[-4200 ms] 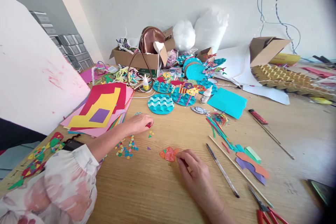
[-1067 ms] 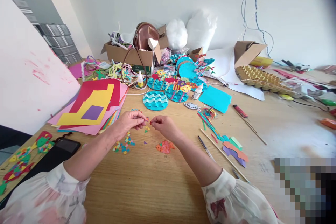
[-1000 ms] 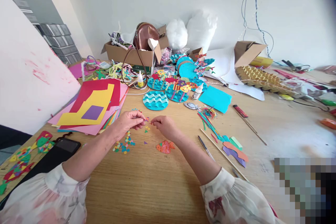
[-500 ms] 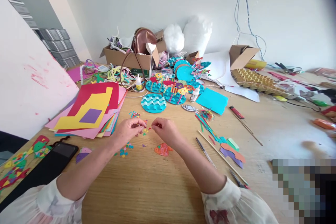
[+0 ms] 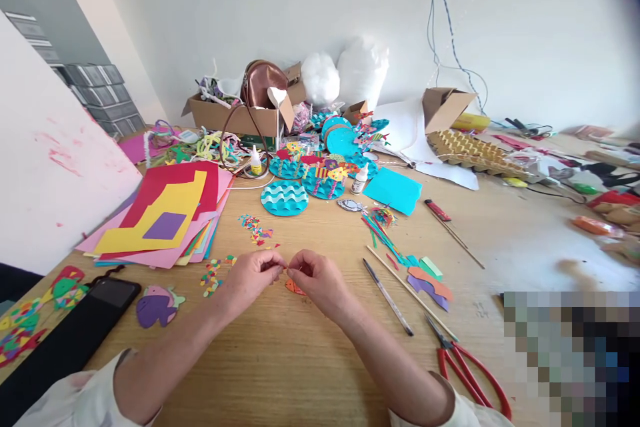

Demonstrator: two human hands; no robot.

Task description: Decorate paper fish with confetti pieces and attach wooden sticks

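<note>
My left hand [image 5: 257, 275] and my right hand [image 5: 314, 278] meet fingertip to fingertip over the table, both pinched closed. Between the fingertips shows a trace of something tiny and reddish, too small to name. Just below the fingers lies an orange paper fish [image 5: 294, 287], partly hidden by my right hand. Beyond my left hand is a scatter of small coloured paper bits [image 5: 257, 229]. Round paper dots [image 5: 213, 277] lie to the left of my left wrist. A purple paper fish [image 5: 156, 307] rests farther left.
Red-handled scissors [image 5: 463, 360], a pen [image 5: 387, 297] and a thin wooden stick [image 5: 413, 292] lie to the right. Stacked coloured paper [image 5: 125, 233] and a black phone [image 5: 113, 307] are at left. Blue wavy discs [image 5: 284, 203] and a glue bottle [image 5: 359, 180] stand farther back.
My hands have come together and moved slightly lower, now touching at the fingertips above the orange fish. The camera view has shifted, so the scissors and the purple fish show more fully.
</note>
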